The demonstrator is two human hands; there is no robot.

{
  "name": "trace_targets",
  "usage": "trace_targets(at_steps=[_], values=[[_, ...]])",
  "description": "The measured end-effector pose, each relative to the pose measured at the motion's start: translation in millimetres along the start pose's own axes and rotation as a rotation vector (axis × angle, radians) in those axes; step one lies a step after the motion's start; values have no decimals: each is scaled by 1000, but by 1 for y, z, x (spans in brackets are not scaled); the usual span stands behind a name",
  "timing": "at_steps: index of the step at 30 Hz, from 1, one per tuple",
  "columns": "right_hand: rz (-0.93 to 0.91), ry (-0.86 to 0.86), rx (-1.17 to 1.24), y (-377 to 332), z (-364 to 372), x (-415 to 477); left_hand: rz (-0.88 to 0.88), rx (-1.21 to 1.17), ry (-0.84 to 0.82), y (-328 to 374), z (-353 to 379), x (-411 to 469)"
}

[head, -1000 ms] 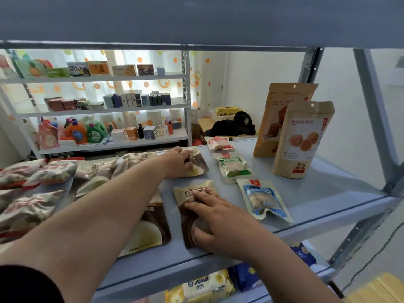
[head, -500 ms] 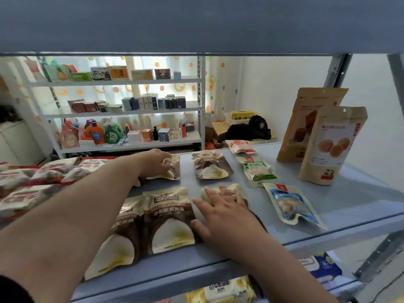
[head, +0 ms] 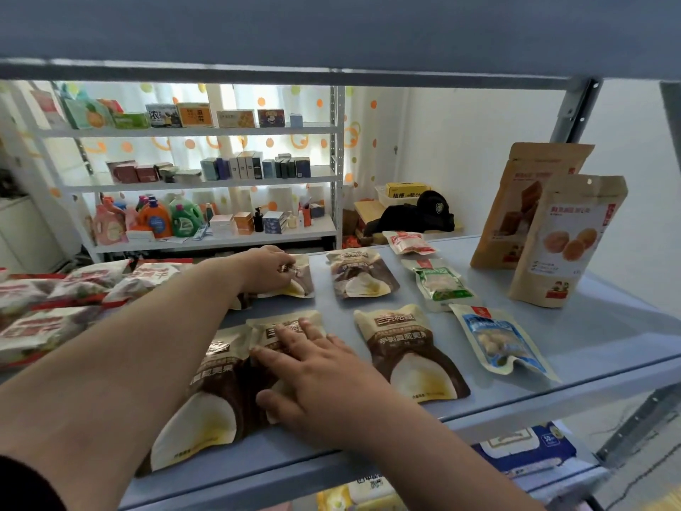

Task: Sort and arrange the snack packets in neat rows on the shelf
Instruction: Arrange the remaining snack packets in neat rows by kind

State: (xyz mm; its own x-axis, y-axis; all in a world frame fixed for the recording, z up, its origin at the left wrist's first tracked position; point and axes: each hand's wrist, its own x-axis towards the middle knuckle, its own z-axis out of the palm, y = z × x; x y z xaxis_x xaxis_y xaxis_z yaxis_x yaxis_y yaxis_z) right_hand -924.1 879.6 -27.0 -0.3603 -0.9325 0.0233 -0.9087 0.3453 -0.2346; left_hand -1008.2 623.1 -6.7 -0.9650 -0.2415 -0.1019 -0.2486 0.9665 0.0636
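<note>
right hand (head: 320, 378), fingers spread flat, presses the front brown packet (head: 262, 328) lying lengthwise front-to-back; behind it, left hand (head: 263, 269) pinches the rear brown packet (head: 304, 278).

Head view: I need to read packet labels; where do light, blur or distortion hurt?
Head view: window behind the far rack backlights the scene; head view: the wide lens bows the shelf edge; head view: left hand gripping the back packet is slightly blurred, front packet beside the right hand reads clearest.
</note>
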Motion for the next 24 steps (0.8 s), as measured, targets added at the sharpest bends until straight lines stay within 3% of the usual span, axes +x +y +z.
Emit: trace_targets(at_steps=[16, 20, 24], values=[[115, 14, -79, 2, -5, -14, 68, -34, 28, 14, -1, -5], [40, 70, -46, -15, -10, -3, 9, -64, 93, -19, -17, -13], [-105, 11, -52, -45, -2, 23, -73, -14, -25, -59, -20, -31]])
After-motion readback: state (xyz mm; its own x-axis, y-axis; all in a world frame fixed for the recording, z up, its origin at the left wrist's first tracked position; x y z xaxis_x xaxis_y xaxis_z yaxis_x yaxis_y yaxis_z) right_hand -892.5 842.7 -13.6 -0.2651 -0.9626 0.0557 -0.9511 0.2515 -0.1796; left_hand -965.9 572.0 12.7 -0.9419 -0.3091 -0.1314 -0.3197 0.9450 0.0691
